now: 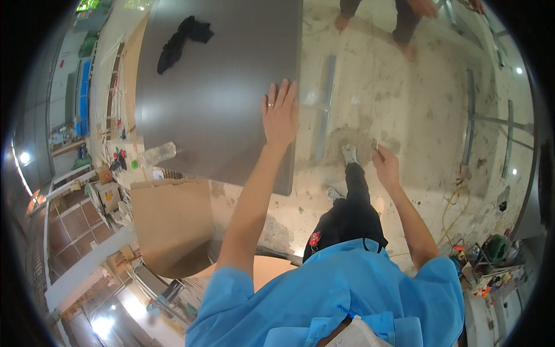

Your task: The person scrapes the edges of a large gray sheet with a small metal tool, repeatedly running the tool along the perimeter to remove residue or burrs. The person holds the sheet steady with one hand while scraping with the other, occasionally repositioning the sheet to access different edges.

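Note:
My left hand [281, 118] lies flat near the right edge of a large dark grey panel [217, 115], its fingers stretched out and a ring on one of them. My right hand [387, 168] hangs in the air to the right of the panel. Its fingers are closed round a small thin object [375, 144], too small to name. Toward the far left of the panel's top lies a crumpled black cloth [182, 43].
A clear plastic bottle [159, 154] lies by the panel's left corner. Brown cardboard [170, 225] stands near it. Metal frames [326, 110] are on the stained floor, and another person's legs [404, 23] show at the far side. A yellow cord [448, 217] trails at right.

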Tool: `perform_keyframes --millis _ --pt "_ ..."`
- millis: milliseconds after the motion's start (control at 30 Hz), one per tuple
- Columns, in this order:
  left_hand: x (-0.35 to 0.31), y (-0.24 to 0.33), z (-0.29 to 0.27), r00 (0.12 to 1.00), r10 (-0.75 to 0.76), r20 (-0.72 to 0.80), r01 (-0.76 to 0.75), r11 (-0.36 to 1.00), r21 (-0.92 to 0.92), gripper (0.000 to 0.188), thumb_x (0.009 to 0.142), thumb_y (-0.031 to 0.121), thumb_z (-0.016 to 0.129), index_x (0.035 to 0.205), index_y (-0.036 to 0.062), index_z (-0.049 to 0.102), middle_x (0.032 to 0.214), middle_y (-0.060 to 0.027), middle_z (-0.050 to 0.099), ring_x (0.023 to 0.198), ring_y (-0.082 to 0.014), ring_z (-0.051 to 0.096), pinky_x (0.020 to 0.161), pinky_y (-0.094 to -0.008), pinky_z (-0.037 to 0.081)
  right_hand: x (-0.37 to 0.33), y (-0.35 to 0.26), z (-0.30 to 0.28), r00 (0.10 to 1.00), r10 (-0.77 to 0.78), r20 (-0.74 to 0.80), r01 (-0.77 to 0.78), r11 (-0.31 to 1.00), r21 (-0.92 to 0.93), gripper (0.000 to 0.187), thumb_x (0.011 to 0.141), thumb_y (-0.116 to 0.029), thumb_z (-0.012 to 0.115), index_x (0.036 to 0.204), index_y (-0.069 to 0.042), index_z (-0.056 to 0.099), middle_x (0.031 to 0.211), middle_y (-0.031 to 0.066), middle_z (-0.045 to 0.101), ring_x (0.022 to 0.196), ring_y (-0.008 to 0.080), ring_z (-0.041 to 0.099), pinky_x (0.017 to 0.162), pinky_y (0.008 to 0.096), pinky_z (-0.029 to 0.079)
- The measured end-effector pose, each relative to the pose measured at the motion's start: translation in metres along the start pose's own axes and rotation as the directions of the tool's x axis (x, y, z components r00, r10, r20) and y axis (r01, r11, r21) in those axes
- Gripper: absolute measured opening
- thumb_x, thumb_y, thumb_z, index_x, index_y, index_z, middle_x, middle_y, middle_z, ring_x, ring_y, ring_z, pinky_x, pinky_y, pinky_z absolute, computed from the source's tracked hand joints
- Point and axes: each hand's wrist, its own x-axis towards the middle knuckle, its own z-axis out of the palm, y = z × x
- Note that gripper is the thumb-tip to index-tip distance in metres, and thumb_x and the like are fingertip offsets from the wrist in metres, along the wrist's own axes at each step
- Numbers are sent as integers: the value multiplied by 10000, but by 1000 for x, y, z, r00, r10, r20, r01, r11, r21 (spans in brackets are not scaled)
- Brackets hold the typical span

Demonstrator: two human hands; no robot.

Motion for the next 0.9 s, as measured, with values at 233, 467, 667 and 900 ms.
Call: perform_keyframes --millis 233,467,667,900 --pt "143 -5 24 999 -43 -13 43 999 7 496 1128 249 477 1622 222 504 1707 -82 456 1597 -385 358 1311 -580 254 122 -90 17 970 -242 33 240 969 67 242 1045 -152 666 1225 3 716 829 155 667 713 233 610 690 363 499" --pt "171 -2 26 997 -70 -31 69 997 -30 500 1152 301 405 1637 229 502 1720 -66 445 1610 -376 339 1323 -574 213 333 -246 56 702 -692 -166 684 721 -113 297 1072 -258 605 1239 -44 726 999 208 757 882 412 714 796 490 570" --pt "22 16 0 986 -145 80 147 989 -19 513 1126 211 474 1638 194 509 1703 -98 466 1604 -380 349 1319 -556 219 450 -327 63 646 -756 101 692 526 -494 336 1047 -275 663 1312 -90 755 1236 199 768 1140 376 739 1010 480 569" --pt "-162 27 -40 959 -186 214 212 972 -107 506 1083 206 550 1587 178 577 1677 -98 502 1587 -385 381 1294 -575 264 360 -256 79 421 -866 269 874 309 -374 386 1070 -224 561 1418 -110 681 1258 116 745 1172 336 701 990 450 572"
